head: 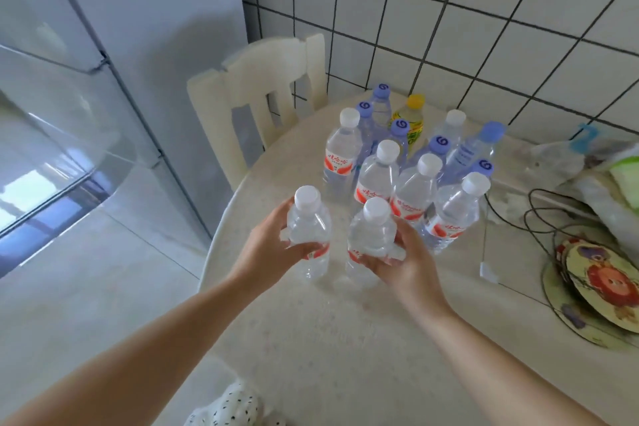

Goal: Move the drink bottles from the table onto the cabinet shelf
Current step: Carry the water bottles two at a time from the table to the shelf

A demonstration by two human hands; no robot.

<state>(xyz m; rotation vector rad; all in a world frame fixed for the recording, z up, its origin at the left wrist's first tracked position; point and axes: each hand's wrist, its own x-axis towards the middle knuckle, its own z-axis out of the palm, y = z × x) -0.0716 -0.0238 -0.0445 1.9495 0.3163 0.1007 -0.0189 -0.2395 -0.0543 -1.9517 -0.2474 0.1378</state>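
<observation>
Two clear water bottles with white caps and red labels stand at the near edge of the bottle group on the pale round table (pixel 345 339). My left hand (pixel 269 249) is wrapped around the left bottle (pixel 308 228). My right hand (pixel 404 259) grips the right bottle (pixel 371 235). Behind them stand several more white-capped bottles (pixel 378 173), several purple-capped bottles (pixel 439 145) and one yellow-capped drink bottle (pixel 413 121). The cabinet shelf is not in view.
A cream chair (pixel 256 86) stands at the table's far left edge. A tall grey fridge (pixel 114 45) fills the left side. On the table's right lie a black cable (pixel 539 214), round patterned mats (pixel 601 284) and plastic bags (pixel 587 169). A tiled wall is behind.
</observation>
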